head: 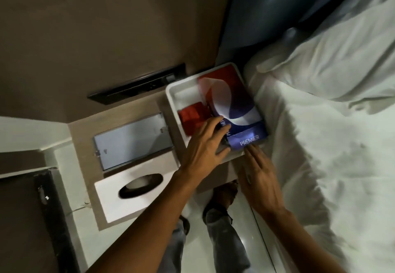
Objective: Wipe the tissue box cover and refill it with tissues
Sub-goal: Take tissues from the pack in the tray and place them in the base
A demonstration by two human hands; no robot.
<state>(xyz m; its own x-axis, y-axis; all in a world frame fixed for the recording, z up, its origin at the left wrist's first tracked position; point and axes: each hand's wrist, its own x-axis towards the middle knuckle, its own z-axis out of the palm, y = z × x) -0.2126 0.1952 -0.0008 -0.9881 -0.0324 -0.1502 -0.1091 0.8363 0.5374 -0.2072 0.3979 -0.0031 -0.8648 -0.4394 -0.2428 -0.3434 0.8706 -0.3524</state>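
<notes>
A white tissue box cover (183, 93) lies open side up on the bedside table, next to the bed. Inside it rests a red, white and blue tissue pack (230, 101) printed "PREMIER". My left hand (205, 142) grips the pack's near left edge, fingers curled over it. My right hand (260, 178) lies flat with spread fingers, its fingertips touching the pack's near end. A second white piece with a dark oval slot (136, 189) sits at the table's front left. A red object (190, 119) lies in the cover beside the pack.
A glass-covered rectangular panel (132, 142) sits in the wooden tabletop. A black switch strip (136, 84) is on the wall behind. The bed with white sheets and a pillow (333, 63) fills the right. My feet (222, 200) stand on the pale floor.
</notes>
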